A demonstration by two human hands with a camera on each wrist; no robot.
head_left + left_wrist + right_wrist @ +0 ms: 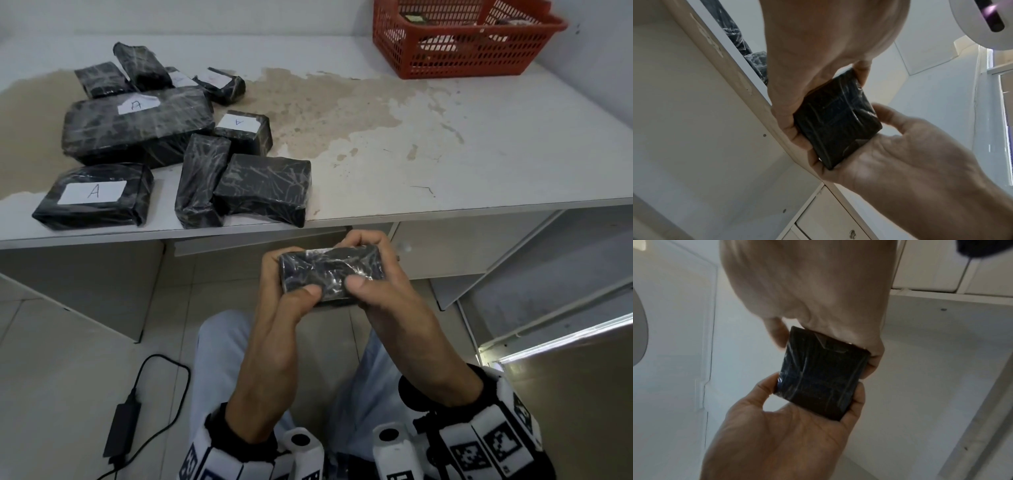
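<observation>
Now we are holding the small black parcel below the table edge, left hand and right hand each wrapping a firm grip round one end; slow turning should be revealing any label.

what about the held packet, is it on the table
No, the left hand and right hand hold the black packet clear of the table.

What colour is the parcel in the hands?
The parcel is black under shiny clear wrap; the head view shows it best.
</observation>
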